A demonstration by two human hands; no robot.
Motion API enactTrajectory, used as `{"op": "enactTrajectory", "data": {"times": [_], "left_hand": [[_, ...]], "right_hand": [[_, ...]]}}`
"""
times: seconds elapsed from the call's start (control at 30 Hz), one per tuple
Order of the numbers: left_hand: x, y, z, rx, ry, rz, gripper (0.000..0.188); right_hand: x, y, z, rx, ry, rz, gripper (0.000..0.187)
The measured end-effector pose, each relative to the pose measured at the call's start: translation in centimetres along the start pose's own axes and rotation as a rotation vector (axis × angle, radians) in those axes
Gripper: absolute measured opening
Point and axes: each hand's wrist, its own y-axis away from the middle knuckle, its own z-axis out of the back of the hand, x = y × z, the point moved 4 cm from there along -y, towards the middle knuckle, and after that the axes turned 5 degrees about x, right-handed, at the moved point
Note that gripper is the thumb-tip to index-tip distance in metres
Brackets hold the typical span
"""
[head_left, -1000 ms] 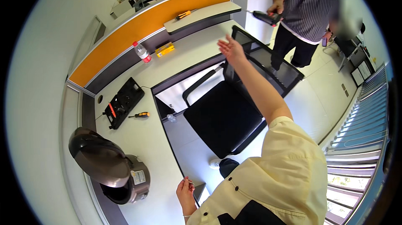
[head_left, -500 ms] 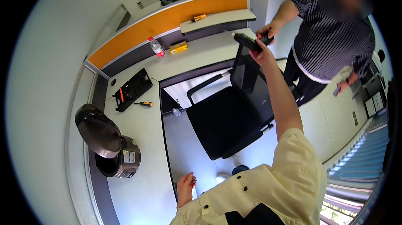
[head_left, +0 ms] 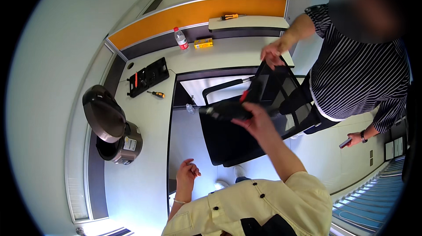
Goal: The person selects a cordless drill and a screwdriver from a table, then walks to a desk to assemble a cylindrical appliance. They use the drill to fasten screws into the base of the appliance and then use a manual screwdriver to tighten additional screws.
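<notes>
Gripping black-and-red tool [head_left: 226, 110] in right hand [head_left: 256, 119] above chair [head_left: 229, 144]; curling left hand [head_left: 187, 174] beside right edge of worktop [head_left: 148, 148], cannot tell whether pinching anything

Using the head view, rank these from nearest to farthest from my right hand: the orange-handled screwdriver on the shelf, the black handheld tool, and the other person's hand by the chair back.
1. Black handheld tool: held in your right hand.
2. Other person's hand: ahead and slightly right, by the chair back.
3. Orange-handled screwdriver: farthest ahead, on the shelf.
</notes>
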Motion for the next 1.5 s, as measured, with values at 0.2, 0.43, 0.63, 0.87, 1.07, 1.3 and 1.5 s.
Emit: {"op": "enactTrajectory", "data": {"times": [0.2, 0.43, 0.63, 0.87, 1.07, 1.3, 1.5], "left_hand": [[-1.7, 0.7, -3.2, 0.066, 0.172, -0.076, 0.032], [-0.3, 4.5, -1.9, -0.065, 0.138, -0.184, 0.049], [0.1, 7.4, 0.8, -0.329, 0.347, -0.072, 0.043], [-1.4, 9.4, 2.7, -0.394, 0.256, 0.096, 0.046], [-0.5, 8.2, 4.7, -0.31, 0.228, 0.359, 0.055], [-1.2, 6.3, 4.9, -0.202, 0.24, 0.482, 0.056], [-2.1, 5.6, 4.2, -0.05, 0.174, 0.395, 0.053]], "right_hand": [[-10.9, 3.2, -0.4, 0.079, 0.034, -0.43, 0.029], [-16.5, 5.0, -0.5, 0.205, 0.158, -0.739, 0.034], [-16.9, 4.8, 0.7, 0.586, 1.098, -0.577, 0.049], [-15.6, 6.0, -4.1, 1.012, 1.686, 0.537, 0.063], [-21.4, 6.6, -1.4, 1.1, 1.711, 0.242, 0.036], [-21.6, 6.8, -0.7, 0.923, 1.687, 0.023, 0.032], [-21.6, 7.2, 0.7, 0.72, 1.481, -0.107, 0.033]]}}
